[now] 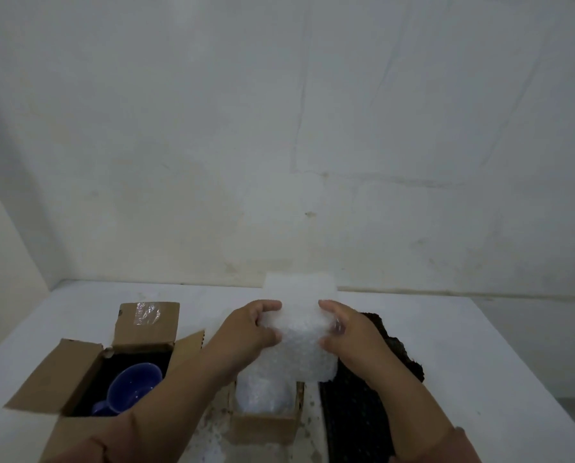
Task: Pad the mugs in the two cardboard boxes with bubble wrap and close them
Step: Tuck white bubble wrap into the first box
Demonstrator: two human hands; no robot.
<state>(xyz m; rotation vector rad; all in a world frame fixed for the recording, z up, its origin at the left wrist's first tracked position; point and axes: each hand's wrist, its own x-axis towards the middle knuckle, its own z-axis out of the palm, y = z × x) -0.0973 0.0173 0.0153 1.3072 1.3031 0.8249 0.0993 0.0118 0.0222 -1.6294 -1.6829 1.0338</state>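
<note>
Both hands hold up a sheet of white bubble wrap (304,332) over the middle of the table. My left hand (246,332) grips its left edge and my right hand (346,332) grips its right edge. Below the sheet stands a small cardboard box (262,426), its inside filled with bubble wrap (262,392); no mug shows in it. To the left an open cardboard box (79,365) with raised flaps holds a blue mug (132,389), uncovered, with no padding visible around it.
A dark patterned sheet (356,419) lies on the white table (479,345) to the right of the small box, partly under my right arm. Small crumbs speckle the table around the small box. A plain wall rises behind the table's far edge.
</note>
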